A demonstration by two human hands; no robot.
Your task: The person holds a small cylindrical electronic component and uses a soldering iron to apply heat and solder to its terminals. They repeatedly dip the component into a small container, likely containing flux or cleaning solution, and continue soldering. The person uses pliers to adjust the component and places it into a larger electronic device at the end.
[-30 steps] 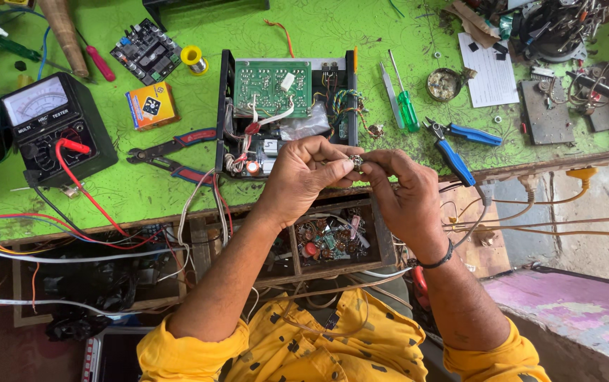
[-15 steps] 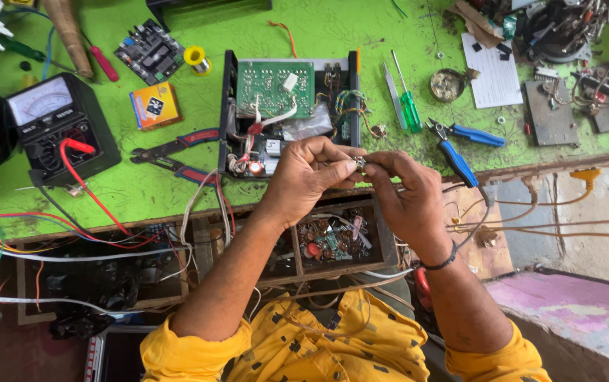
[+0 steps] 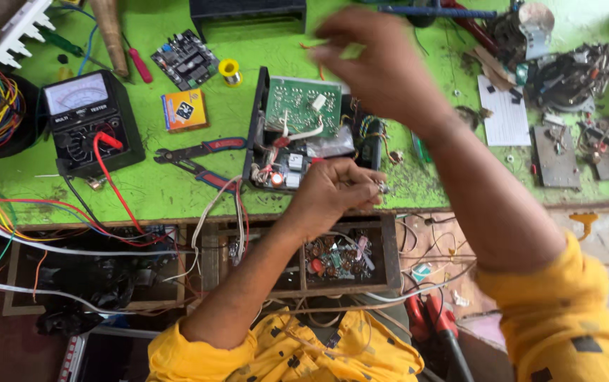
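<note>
Left hand [image 3: 333, 191] is pinching a tiny metal part [image 3: 382, 188] at the green surface's [image 3: 177, 191] near edge, just below the opened circuit chassis [image 3: 304, 134]. Right hand [image 3: 382, 64] is reaching far beyond it, blurred, seemingly half-open and empty.

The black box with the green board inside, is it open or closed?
Open. The black box has no lid on, so its green circuit board and wires show from above.

An opened device chassis [image 3: 311, 134] sits at frame centre on the workbench [image 3: 177, 191]. Left of it lie pliers [image 3: 195, 157], further left a multimeter [image 3: 89, 124]. A parts drawer [image 3: 340, 256] lies below the bench edge.
</note>
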